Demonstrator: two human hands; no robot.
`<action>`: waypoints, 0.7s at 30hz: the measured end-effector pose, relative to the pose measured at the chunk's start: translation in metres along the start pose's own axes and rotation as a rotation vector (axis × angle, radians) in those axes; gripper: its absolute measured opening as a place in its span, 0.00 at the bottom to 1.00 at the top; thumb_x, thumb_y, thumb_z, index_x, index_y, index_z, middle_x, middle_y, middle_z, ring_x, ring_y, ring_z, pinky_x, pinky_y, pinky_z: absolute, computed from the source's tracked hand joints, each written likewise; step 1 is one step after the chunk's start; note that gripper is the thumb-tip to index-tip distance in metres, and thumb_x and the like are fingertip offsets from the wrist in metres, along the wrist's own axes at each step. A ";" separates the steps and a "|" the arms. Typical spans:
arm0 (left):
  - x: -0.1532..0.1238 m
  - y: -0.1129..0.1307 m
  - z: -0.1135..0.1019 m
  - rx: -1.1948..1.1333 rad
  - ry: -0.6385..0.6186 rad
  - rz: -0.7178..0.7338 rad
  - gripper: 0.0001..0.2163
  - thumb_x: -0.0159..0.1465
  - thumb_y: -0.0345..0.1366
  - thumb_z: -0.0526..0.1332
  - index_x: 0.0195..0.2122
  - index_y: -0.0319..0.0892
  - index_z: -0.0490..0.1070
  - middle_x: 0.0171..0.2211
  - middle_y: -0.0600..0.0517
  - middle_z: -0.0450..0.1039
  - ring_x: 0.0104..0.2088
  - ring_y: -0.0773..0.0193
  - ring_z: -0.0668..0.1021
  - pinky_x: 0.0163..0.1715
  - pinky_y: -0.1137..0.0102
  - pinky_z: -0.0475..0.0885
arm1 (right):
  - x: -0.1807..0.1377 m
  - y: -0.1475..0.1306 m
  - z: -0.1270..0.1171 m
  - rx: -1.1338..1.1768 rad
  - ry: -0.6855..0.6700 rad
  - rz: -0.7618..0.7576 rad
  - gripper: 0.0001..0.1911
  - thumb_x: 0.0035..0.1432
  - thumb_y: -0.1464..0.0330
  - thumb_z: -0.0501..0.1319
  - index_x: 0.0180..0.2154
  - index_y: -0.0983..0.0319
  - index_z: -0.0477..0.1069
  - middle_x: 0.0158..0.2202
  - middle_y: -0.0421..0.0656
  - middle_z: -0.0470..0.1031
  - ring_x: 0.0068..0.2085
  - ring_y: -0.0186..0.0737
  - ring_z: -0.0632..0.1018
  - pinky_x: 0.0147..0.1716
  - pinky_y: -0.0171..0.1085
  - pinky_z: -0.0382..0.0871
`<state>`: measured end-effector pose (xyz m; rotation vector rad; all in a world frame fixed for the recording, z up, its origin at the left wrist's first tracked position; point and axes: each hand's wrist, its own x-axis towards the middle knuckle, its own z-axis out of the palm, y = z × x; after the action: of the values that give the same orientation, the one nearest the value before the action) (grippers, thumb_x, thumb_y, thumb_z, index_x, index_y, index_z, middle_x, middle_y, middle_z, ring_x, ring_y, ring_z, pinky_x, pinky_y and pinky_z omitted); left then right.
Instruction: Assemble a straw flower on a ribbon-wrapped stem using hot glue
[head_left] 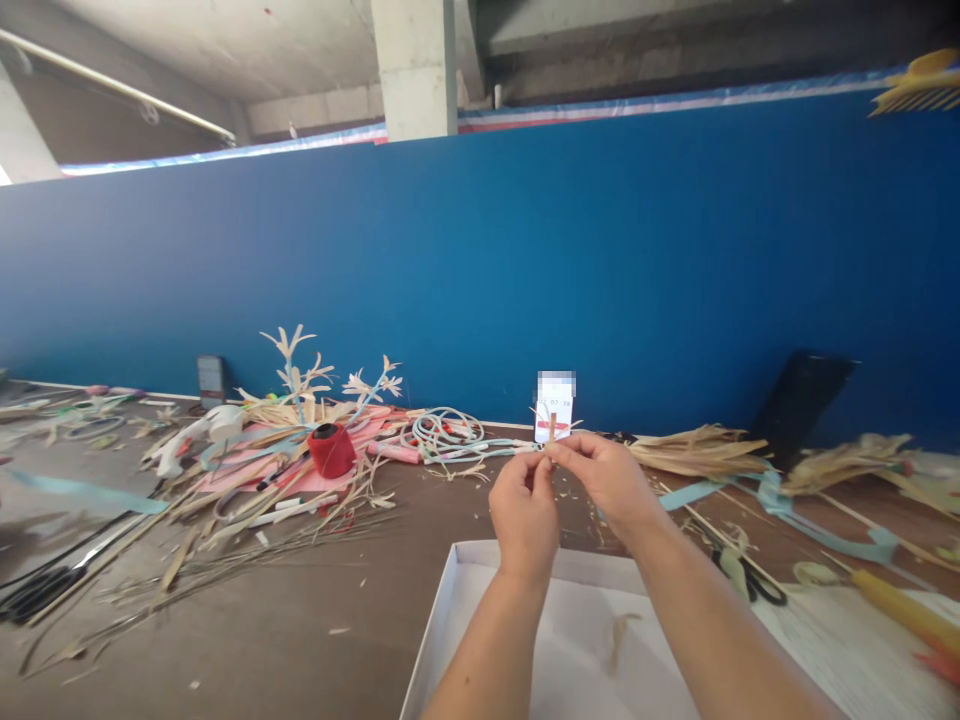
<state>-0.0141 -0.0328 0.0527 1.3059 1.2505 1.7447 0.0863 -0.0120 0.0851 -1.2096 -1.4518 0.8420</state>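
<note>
Blue panelling (480,250) stands beyond your grip, and a white box (581,655) lies below it, under your forearms. Your left hand (525,510) and right hand (609,478) meet, fingertips pinched close. Past them stands a lit phone (561,403); to their left, a red spool (332,455). Held in the pinch, a short tan strip (553,426) pokes upward.

The left hand (527,512) and right hand (609,478) are pinching close together, forearms (716,595) slanting inward from near.

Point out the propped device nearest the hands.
The bright phone, just beyond the left hand and right hand; the grey phone is far left, the black slab right.
</note>
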 end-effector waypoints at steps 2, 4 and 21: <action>0.001 0.001 0.001 -0.083 -0.076 -0.068 0.10 0.58 0.41 0.56 0.33 0.43 0.74 0.28 0.51 0.73 0.25 0.67 0.71 0.27 0.73 0.66 | 0.001 -0.001 -0.004 -0.011 0.013 0.010 0.18 0.45 0.54 0.61 0.29 0.64 0.75 0.29 0.44 0.76 0.31 0.40 0.72 0.30 0.35 0.63; 0.003 0.003 0.001 -0.183 -0.150 -0.154 0.12 0.57 0.43 0.57 0.35 0.42 0.74 0.29 0.50 0.74 0.25 0.67 0.72 0.26 0.72 0.68 | 0.002 -0.002 -0.008 -0.011 0.034 0.020 0.19 0.45 0.54 0.61 0.29 0.64 0.75 0.27 0.44 0.76 0.29 0.39 0.72 0.29 0.35 0.63; 0.012 0.001 -0.003 -0.509 -0.308 -0.436 0.15 0.50 0.43 0.64 0.32 0.36 0.74 0.28 0.46 0.74 0.27 0.66 0.75 0.30 0.70 0.72 | 0.001 -0.002 -0.012 -0.030 -0.078 0.007 0.17 0.48 0.56 0.60 0.28 0.65 0.75 0.23 0.43 0.74 0.27 0.38 0.72 0.26 0.35 0.65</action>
<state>-0.0210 -0.0242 0.0580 0.8784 0.7713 1.3624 0.0970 -0.0122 0.0901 -1.2171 -1.5285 0.8831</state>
